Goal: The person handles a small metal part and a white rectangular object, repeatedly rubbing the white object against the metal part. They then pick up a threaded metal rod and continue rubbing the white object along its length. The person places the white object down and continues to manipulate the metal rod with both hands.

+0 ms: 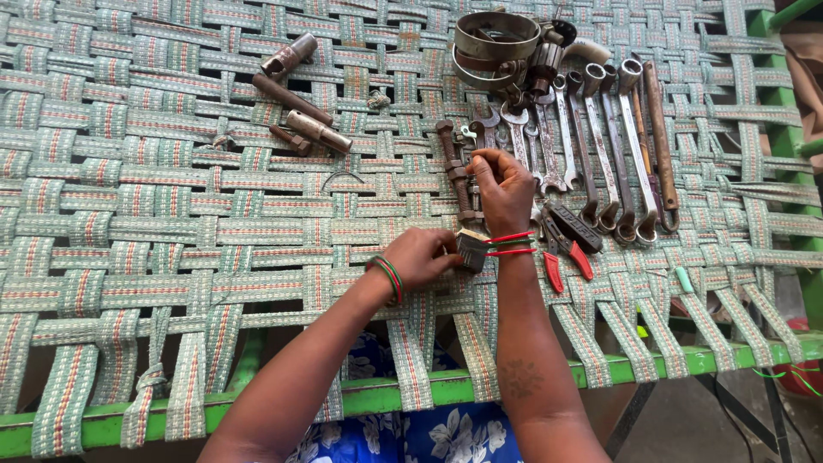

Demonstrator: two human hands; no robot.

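My left hand [420, 255] grips a small flat paintbrush [472, 249] by its metal band, low on the woven cot. My right hand [503, 187] rests just above it, fingertips pinching something small beside a long rusty threaded bolt [457, 171]; what it pinches is too small to tell. Both wrists wear red and green bangles. Red-handled pliers [561, 244] lie right of my right wrist.
A row of several spanners and wrenches [600, 146] lies to the right, with metal rings [493, 43] behind them. Rusty cylinders and rods [296, 103] sit at upper left. The cot's green frame [377, 396] runs along the near edge.
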